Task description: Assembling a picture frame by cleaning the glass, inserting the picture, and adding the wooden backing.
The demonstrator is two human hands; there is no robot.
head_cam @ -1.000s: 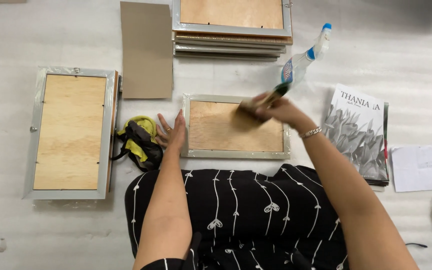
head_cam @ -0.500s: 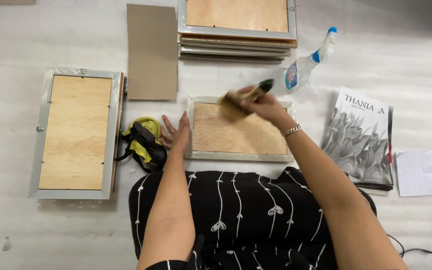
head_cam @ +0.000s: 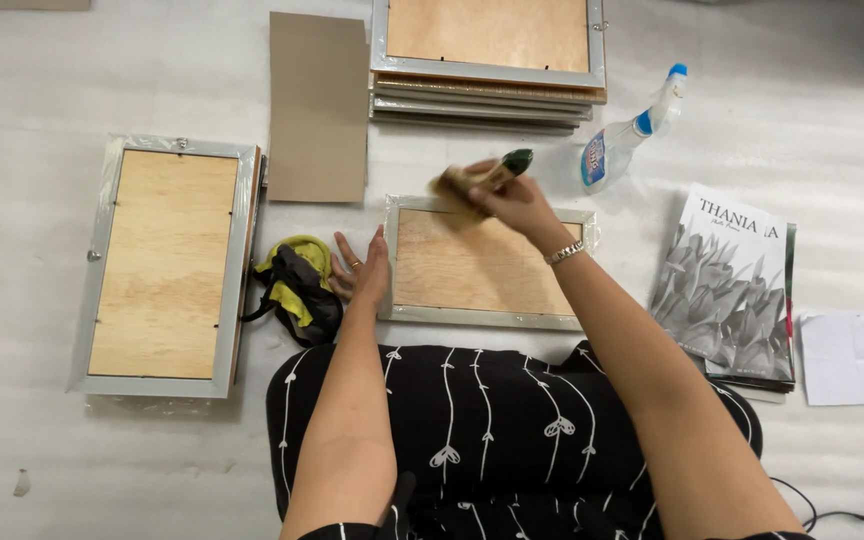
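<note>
Right hand fingers closed around a green-handled bristle brush over the far-left corner of the silver-framed wooden-backed picture frame, whose left edge the left hand's spread fingers press flat.

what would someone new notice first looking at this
The right hand holds a brush over the top left corner of a silver picture frame lying back-up in the middle, while the left hand presses flat on that frame's left edge. A stack of frames sits above, a spray bottle to its right.
</note>
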